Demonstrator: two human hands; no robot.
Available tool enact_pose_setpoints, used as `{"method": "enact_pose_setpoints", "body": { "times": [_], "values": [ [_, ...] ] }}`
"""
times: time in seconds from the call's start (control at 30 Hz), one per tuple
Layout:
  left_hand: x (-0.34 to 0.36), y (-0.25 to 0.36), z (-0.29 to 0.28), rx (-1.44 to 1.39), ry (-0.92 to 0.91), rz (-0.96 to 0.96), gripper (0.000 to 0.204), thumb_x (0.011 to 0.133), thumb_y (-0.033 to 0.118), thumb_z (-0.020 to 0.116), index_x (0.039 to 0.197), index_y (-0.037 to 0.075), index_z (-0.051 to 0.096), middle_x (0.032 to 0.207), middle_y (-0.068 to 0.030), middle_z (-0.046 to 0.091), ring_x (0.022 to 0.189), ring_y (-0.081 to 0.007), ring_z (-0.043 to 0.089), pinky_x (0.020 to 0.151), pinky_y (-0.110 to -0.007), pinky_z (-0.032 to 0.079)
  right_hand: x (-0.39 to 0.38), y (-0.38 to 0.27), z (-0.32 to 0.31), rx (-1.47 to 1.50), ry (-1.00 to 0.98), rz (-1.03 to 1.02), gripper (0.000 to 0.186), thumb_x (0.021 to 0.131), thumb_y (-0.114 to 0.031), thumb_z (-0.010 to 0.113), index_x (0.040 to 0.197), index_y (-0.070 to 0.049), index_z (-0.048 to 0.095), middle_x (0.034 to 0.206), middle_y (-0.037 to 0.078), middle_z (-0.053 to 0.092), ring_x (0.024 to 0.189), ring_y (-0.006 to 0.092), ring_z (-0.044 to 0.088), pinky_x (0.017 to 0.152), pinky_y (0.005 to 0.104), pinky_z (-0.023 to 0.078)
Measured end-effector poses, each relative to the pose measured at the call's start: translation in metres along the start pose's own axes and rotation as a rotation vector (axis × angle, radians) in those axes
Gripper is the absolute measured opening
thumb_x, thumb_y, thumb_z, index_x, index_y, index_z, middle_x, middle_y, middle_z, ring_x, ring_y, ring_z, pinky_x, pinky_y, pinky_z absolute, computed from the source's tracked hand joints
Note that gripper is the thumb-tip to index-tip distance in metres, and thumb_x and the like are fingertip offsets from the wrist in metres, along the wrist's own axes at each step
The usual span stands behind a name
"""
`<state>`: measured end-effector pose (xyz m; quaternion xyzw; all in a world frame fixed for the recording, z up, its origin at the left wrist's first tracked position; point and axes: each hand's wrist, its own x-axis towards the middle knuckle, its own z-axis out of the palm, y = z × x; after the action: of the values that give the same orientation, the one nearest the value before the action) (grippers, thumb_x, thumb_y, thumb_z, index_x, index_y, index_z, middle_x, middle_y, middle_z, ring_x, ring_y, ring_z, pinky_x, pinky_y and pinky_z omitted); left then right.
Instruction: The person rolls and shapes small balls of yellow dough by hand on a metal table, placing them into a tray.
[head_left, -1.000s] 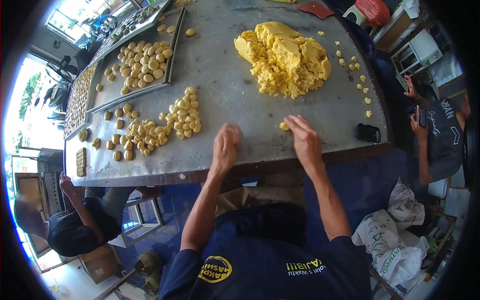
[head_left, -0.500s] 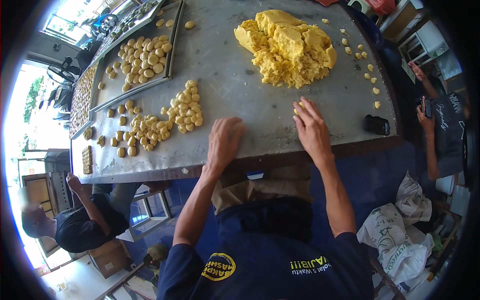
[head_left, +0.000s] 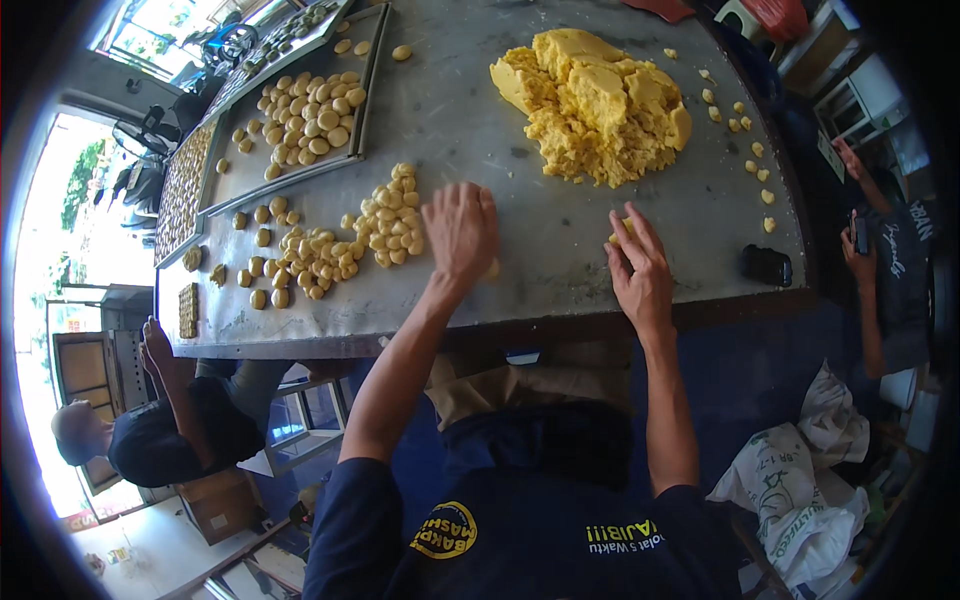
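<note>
the right hand [head_left: 641,278] grasps a small yellow lump [head_left: 627,228] at its fingertips. the left hand [head_left: 462,230] is palm down over the metal tabletop [head_left: 555,240], its underside hidden, so i cannot tell whether it grips anything; a pale piece of dough [head_left: 491,270] shows at the edge of its heel. just left of this hand is a pile of pale balls [head_left: 388,216], with a tray [head_left: 245,181] of more balls farther off. beyond the right hand's fingers sits a big yellow mound [head_left: 605,110]; a black object [head_left: 767,265] lies to that hand's right.

Balls [head_left: 388,216] left, dough [head_left: 600,115] right, table [head_left: 450,110] beneath
</note>
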<state>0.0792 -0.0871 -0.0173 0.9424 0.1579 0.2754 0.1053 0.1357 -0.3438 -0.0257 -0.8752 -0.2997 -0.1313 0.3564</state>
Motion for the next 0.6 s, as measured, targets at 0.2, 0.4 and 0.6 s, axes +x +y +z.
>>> {"method": "enact_pose_setpoints", "body": {
  "times": [0.2,0.4,0.6],
  "values": [
    [-0.020,-0.011,-0.017,-0.302,-0.166,-0.048,0.027,0.102,0.024,0.047,0.109,0.004,0.063,0.100,-0.0099,0.061,0.101,-0.0299,0.054,0.093,-0.046,0.036,0.000,0.005,0.003,-0.171,0.054,0.027,0.040,0.094,-0.013,0.068,0.132,0.000,0.061,0.126,0.016,0.063,0.116,0.0351,0.057,0.100,0.0444,0.047],
    [-0.065,-0.013,-0.088,-0.396,-0.474,-0.019,0.027,0.094,0.008,0.062,0.122,0.009,0.066,0.109,-0.0117,0.065,0.107,-0.0268,0.059,0.094,-0.041,0.046,-0.005,0.010,0.006,-0.082,0.025,0.052,0.035,0.094,-0.010,0.068,0.128,-0.001,0.065,0.124,0.014,0.064,0.114,0.0333,0.058,0.096,0.0435,0.049],
    [-0.017,-0.101,-0.114,-0.249,0.443,-0.302,0.031,0.089,0.005,0.064,0.120,0.004,0.065,0.099,-0.0166,0.070,0.093,-0.0283,0.068,0.076,-0.040,0.055,-0.006,0.012,0.009,-0.064,0.028,0.091,0.038,0.093,-0.010,0.070,0.130,-0.005,0.066,0.118,0.011,0.059,0.108,0.0311,0.057,0.090,0.0417,0.050]
  ]
}}
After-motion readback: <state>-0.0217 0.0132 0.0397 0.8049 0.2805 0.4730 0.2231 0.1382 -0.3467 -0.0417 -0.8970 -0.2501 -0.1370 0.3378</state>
